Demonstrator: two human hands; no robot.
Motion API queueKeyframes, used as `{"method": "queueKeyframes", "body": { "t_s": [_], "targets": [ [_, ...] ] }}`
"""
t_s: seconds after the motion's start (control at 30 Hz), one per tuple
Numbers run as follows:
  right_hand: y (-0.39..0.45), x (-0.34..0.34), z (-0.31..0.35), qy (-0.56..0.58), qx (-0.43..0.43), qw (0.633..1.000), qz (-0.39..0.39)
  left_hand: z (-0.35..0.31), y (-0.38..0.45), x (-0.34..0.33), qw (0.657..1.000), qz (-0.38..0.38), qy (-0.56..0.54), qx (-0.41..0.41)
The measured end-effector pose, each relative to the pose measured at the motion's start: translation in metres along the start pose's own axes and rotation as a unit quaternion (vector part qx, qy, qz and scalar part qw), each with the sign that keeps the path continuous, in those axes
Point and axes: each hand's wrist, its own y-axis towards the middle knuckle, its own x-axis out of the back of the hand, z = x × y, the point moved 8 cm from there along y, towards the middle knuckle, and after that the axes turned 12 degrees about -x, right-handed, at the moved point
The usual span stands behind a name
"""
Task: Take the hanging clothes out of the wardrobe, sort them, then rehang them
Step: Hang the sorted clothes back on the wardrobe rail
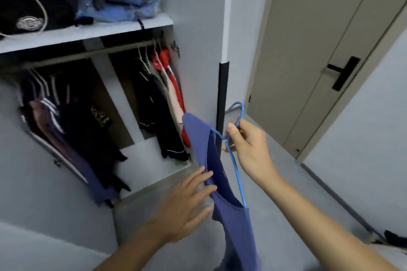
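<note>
Landmark: wardrobe rail (92,53), running under the shelf (88,33).
Shelf: directly above the rail; carries a bag of folded clothes (123,0) toward its right end and a dark bag (28,2) to the left of that.
Left clothes group (72,134): hangs from the rail's left part.
Right clothes group (160,99): hangs from the rail's right end, well apart from the left group.
Hanger (233,149): below and right of the rail, outside the wardrobe, in the right hand (246,145); a top (229,200) hangs on it.
Left hand (187,202): below the rail, touching the top's left side.
Door (319,50): right of the rail, beyond the wardrobe's side panel (198,17).
</note>
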Motion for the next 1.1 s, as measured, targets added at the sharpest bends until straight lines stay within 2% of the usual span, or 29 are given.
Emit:
{"method": "queueKeyframes", "body": {
  "t_s": [0.23,0.4,0.5,0.63,0.8,1.1],
  "targets": [
    [0.022,-0.150,0.039,-0.013,0.069,0.991,0.111,0.054,-0.083,0.068,0.985,-0.059,0.071,0.145],
    [0.047,-0.248,0.078,-0.044,0.130,0.979,0.150,0.119,-0.117,0.115,0.971,-0.101,0.056,0.211],
    [0.073,-0.293,0.089,-0.071,0.145,0.976,0.143,0.168,-0.123,0.131,0.967,-0.113,0.027,0.226],
    [0.119,-0.334,0.100,-0.113,0.169,0.974,0.097,0.245,-0.122,0.152,0.972,-0.088,0.024,0.219],
    [0.185,-0.383,0.096,-0.140,0.145,0.977,0.069,0.327,-0.118,0.176,0.974,-0.072,0.026,0.211],
    [0.266,-0.450,0.106,-0.133,0.134,0.981,0.030,0.434,-0.100,0.207,0.975,-0.081,0.041,0.202]
  ]
}}
